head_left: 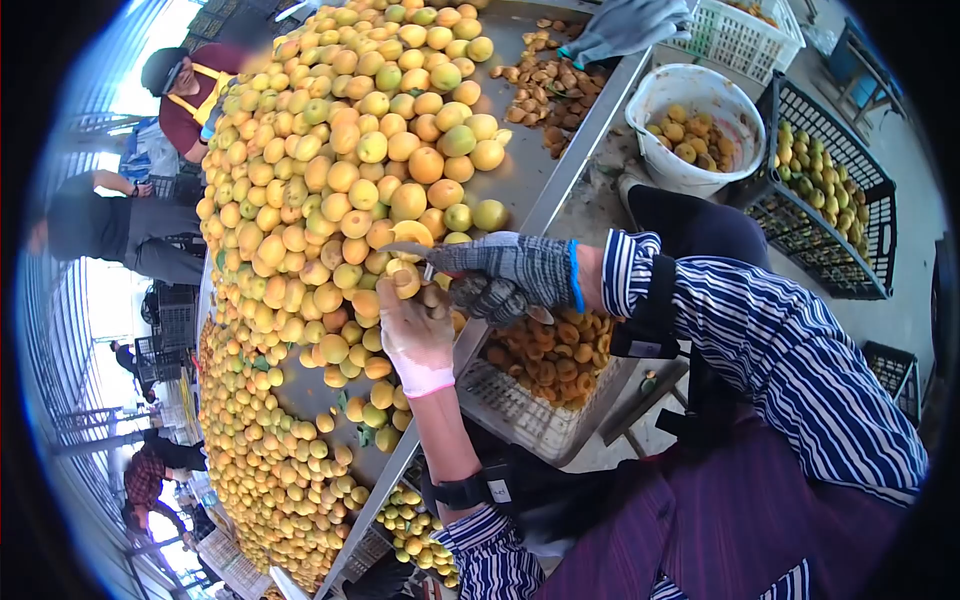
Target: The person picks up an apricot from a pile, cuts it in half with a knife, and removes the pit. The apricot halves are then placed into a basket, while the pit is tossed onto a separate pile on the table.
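My left hand (418, 340), in a pale thin glove, pinches a cut apricot (404, 278) at the table's near edge. In a grey knitted glove, my right hand (500, 275) is closed around a knife, whose curved blade (405, 247) touches the fruit. An orange cut face shows beside the blade. Right behind both hands lies a large heap of whole apricots (340, 180). Below my right hand sits a crate (520, 425) of halved apricots (555, 355).
Brown pits (550, 85) and a grey glove (625, 30) lie at the table's far end. To the right stand a white bucket (650, 110) of fruit, a black crate (830, 270) of greenish fruit and a white crate (735, 45). Several people are across the table.
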Tool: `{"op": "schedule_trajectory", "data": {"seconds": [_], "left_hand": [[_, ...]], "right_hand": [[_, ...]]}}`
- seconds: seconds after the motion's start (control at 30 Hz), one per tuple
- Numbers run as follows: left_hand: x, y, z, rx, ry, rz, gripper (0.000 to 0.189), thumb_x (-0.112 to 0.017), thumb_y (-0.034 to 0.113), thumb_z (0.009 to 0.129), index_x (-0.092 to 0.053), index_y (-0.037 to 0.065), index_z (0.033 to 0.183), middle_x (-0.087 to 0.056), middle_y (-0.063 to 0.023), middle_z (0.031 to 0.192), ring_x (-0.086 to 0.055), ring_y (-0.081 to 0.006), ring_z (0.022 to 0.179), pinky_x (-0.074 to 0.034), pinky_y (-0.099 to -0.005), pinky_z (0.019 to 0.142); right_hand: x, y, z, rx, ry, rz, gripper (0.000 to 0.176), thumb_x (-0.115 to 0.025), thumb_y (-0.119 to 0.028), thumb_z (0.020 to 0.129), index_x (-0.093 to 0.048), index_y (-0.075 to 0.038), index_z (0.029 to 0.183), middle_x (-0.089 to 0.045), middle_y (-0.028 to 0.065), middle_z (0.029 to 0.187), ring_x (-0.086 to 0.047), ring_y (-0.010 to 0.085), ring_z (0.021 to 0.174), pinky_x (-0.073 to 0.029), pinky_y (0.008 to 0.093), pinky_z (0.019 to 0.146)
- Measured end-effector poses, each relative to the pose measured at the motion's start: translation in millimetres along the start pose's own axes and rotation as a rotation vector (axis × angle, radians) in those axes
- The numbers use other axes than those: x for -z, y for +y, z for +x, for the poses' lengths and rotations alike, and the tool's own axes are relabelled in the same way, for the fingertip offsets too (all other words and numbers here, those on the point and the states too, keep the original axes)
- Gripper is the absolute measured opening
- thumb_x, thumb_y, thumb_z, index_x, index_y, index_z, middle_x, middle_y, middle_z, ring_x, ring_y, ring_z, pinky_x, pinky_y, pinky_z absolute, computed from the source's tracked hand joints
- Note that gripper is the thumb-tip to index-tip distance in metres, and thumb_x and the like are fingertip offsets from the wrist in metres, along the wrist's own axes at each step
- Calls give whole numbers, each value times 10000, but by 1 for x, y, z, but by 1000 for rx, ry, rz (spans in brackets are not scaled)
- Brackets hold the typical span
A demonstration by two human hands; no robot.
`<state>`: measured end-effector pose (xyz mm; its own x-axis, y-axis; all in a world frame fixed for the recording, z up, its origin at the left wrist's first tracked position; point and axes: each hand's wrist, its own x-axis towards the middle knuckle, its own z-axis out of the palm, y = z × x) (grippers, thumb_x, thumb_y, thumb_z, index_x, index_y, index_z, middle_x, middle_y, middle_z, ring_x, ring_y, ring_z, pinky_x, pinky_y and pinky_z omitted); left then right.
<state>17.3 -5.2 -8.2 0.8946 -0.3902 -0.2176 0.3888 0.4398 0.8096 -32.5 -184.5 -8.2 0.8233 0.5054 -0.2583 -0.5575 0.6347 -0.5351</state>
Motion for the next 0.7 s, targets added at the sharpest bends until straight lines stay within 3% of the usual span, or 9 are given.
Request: {"op": "schedule_trajectory", "data": {"seconds": [0.17,0.23,0.3,0.37,0.43,0.47,0.5,0.57,0.7], "left_hand": [[5,7,-1,38,-185,-173,406,-446,442,934,-500,89,1128,-537,-23,879,-404,-119,658,-349,-250,558],[1,9,-4,4,-155,-201,447,-443,467,927,-491,92,1166,-496,-23,863,-360,-114,632,-327,-247,550],[0,14,-6,31,-215,-310,479,-441,481,921,-481,94,1200,-430,-23,845,-305,-117,611,-302,-247,542],[-3,21,-8,55,-255,-401,543,-397,533,914,-491,64,1172,-366,-35,812,-281,-137,598,-288,-275,538],[-11,26,-12,80,-154,-341,583,-375,559,909,-502,23,1098,-375,-51,793,-298,-152,598,-291,-287,539],[-13,27,-11,93,-132,-330,584,-371,558,910,-506,3,1031,-418,-63,763,-341,-165,583,-301,-283,522],[-30,33,-15,136,51,-272,569,-361,546,917,-517,8,1020,-462,-67,729,-368,-171,544,-305,-272,499],[-33,24,-16,85,135,-121,577,-350,552,919,-510,17,1065,-478,-64,697,-374,-161,512,-297,-260,474],[-53,16,-19,41,14,-66,604,-332,573,920,-493,27,1120,-477,-63,691,-353,-149,485,-288,-255,467]], "right_hand": [[-4,-5,2,11,-125,180,273,-520,-337,925,-580,-72,899,-501,-14,575,-455,97,423,-388,213,402],[-6,-3,4,15,-97,244,312,-532,-363,918,-575,-80,795,-478,-22,543,-435,92,411,-353,216,397],[1,-2,13,53,-323,338,355,-524,-367,923,-542,-105,685,-440,-30,508,-404,83,395,-303,223,382],[-13,-10,8,50,-152,144,391,-548,-388,905,-504,-115,629,-413,-35,489,-379,81,382,-273,225,377],[-18,-18,7,45,240,-212,368,-599,-404,867,-536,-104,664,-410,-37,498,-373,76,387,-278,224,383],[-20,-22,11,51,338,-267,267,-621,-359,866,-609,-95,907,-438,-47,512,-374,67,355,-279,217,335],[-24,-26,13,37,327,-294,267,-621,-359,866,-609,-95,907,-438,-47,512,-374,67,355,-279,217,335],[-33,-34,7,345,475,-564,217,-643,-285,860,-619,-77,917,-500,-40,555,-436,65,386,-339,211,357],[-38,-57,4,715,309,-249,188,-655,-160,832,-616,-17,947,-562,-6,639,-499,66,441,-395,208,392]]}}
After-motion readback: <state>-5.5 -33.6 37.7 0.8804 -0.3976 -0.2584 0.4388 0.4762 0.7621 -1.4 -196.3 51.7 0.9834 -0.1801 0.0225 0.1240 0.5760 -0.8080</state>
